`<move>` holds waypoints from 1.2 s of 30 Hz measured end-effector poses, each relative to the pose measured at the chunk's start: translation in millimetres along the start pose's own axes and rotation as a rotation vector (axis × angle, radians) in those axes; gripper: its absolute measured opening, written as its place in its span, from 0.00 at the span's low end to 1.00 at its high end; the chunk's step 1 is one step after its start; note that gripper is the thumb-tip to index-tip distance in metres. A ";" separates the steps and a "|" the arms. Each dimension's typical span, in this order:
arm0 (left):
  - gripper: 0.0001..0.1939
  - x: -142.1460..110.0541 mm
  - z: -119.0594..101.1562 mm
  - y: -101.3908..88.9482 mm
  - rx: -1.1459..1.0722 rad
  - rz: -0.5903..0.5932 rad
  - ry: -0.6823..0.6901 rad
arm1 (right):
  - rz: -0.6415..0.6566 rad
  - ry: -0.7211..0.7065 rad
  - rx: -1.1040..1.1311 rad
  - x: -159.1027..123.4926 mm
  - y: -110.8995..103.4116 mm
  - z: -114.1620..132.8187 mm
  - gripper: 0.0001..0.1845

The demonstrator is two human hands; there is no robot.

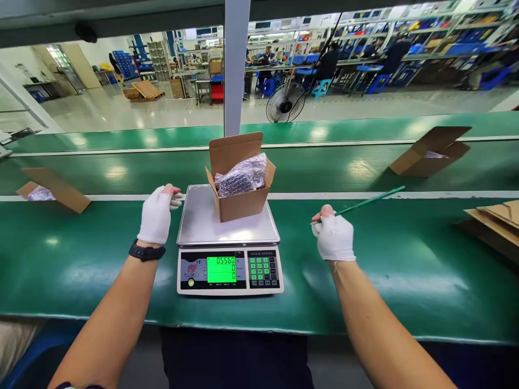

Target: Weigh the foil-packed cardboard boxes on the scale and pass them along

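An open cardboard box [241, 202] with a bubble-wrapped item [242, 175] inside stands on the steel pan of a digital scale [194, 221]. The scale's green display [221, 269] is lit. My left hand [156, 214], in a white glove, hovers just left of the pan with fingers loosely curled and nothing in it. A black band sits on that wrist. My right hand [334, 235], also gloved, is right of the scale and closed on a thin green stick [367, 201] that points up and right.
The scale rests on a green bench [405, 270]. Behind it runs a green conveyor belt carrying an open box at left [54, 189] and another at right [430, 151]. Flat cardboard [497, 219] lies at the far right. A fan [286, 102] and other workers stand beyond.
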State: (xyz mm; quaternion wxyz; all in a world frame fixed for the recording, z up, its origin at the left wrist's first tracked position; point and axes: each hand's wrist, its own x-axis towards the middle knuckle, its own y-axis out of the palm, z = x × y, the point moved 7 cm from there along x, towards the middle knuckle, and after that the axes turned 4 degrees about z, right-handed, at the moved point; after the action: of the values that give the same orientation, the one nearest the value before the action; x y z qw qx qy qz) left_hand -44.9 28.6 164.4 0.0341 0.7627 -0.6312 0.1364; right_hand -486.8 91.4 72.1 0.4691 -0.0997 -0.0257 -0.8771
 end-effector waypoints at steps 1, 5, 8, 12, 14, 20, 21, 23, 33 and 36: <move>0.26 3.5 -8.6 7.9 -0.005 0.024 0.026 | 0.023 -0.034 0.028 1.2 4.9 16.2 0.32; 0.28 8.5 -33.8 37.2 -0.014 0.127 0.107 | 0.094 -0.143 0.077 -3.6 27.2 85.9 0.29; 0.32 3.4 -44.4 63.6 0.059 0.310 0.128 | 0.269 -0.212 0.110 -14.9 60.5 133.8 0.26; 0.28 -0.8 -43.3 80.0 0.256 0.337 0.144 | 0.699 -0.366 0.080 -34.7 129.1 178.5 0.19; 0.24 -0.4 -36.3 80.7 0.219 0.311 0.124 | 0.765 -0.466 -0.029 -37.9 156.3 189.6 0.15; 0.21 -2.8 -22.9 81.2 -0.039 0.383 0.124 | 0.850 -0.509 -0.313 -38.6 210.4 187.2 0.19; 0.21 -3.2 -22.7 80.6 -0.044 0.381 0.130 | 0.852 -0.503 -0.335 -38.9 213.9 185.6 0.18; 0.22 -3.5 -22.1 80.2 -0.044 0.378 0.131 | 0.843 -0.518 -0.384 -39.8 217.3 184.5 0.17; 0.20 -3.4 -23.1 80.5 -0.085 0.376 0.149 | 0.832 -0.536 -0.424 -40.7 218.7 184.1 0.18; 0.20 -3.6 -22.1 80.9 -0.097 0.383 0.141 | 0.804 -0.540 -0.421 -40.0 217.5 184.2 0.18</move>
State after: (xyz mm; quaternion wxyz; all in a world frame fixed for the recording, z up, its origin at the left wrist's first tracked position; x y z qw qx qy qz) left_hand -127.8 20.8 174.9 0.0883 0.6148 -0.7666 0.1629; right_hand -257.3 28.2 234.0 0.7149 -0.4161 0.0712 -0.5574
